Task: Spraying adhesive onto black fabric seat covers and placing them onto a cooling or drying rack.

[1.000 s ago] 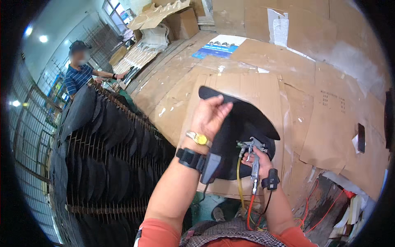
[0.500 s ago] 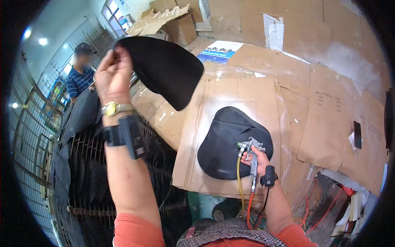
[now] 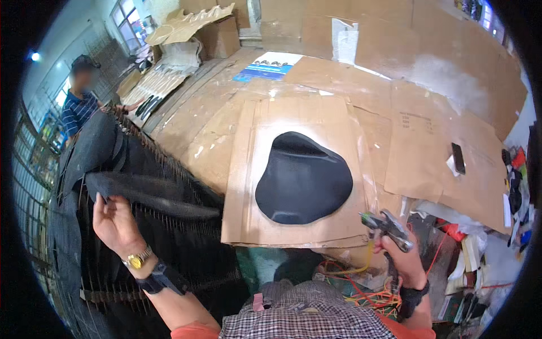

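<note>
My left hand [image 3: 117, 221] is low at the left, fingers pinched on the edge of a black sheet piece [image 3: 155, 193]. That piece lies along the spiky wire rack [image 3: 93, 296], where several other black pieces hang. My right hand [image 3: 405, 257] grips a metal spray gun [image 3: 394, 230], held beyond the right front corner of the cardboard sheet [image 3: 241, 186], its nozzle toward the left. On that sheet rests a rounded black pad [image 3: 307, 183] with a hollow along its far edge. Neither hand touches the pad. A yellow hose [image 3: 370, 257] hangs by the gun.
A person in a striped shirt [image 3: 80, 110] stands far left beside the rack. A phone [image 3: 458, 158] lies on the table's right side. Orange and red hoses [image 3: 367, 296] tangle below the front edge. Clutter and plastic bags [image 3: 477, 243] fill the lower right. Cardboard [image 3: 406, 45] covers the back wall.
My left hand has brought the black piece down from above the table onto the rack at left. My right hand has moved the spray gun rightward, away from the pad.
</note>
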`<state>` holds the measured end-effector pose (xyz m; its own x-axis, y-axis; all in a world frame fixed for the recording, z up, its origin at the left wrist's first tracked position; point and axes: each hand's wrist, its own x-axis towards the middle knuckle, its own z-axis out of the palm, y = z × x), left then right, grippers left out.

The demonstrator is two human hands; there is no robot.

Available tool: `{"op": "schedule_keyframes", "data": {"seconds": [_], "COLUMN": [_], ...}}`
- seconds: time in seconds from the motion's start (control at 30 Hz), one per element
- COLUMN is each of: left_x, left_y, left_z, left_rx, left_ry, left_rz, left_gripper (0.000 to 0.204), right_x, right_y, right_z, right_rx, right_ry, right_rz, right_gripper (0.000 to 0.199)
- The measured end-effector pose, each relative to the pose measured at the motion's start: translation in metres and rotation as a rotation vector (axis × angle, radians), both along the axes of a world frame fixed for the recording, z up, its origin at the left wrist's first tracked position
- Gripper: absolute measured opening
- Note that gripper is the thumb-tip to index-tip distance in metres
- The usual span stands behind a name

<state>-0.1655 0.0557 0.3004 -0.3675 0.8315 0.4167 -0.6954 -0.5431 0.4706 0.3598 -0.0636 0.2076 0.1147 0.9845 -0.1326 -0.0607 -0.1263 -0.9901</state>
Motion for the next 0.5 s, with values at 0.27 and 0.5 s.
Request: {"op": "schedule_keyframes", "data": {"seconds": [0.27,0.5], "left_x": [-0.009,0.0], "left_y": [-0.03,-0.028], "left_z": [-0.055,-0.06], "left_rx": [-0.044,-0.034], "left_ry": [-0.128,-0.169], "left_rz": [-0.167,-0.247], "left_gripper": [0.022,0.026], "right_x": [-0.008,-0.048], "right_y": [-0.091,-0.116], "right_z": [0.057,0.069], "right_rx": [-0.06,-0.041], "right_ry": [-0.158,-0.065], "right_rz": [-0.16,-0.17], "right_gripper": [0.053,0.053]}}
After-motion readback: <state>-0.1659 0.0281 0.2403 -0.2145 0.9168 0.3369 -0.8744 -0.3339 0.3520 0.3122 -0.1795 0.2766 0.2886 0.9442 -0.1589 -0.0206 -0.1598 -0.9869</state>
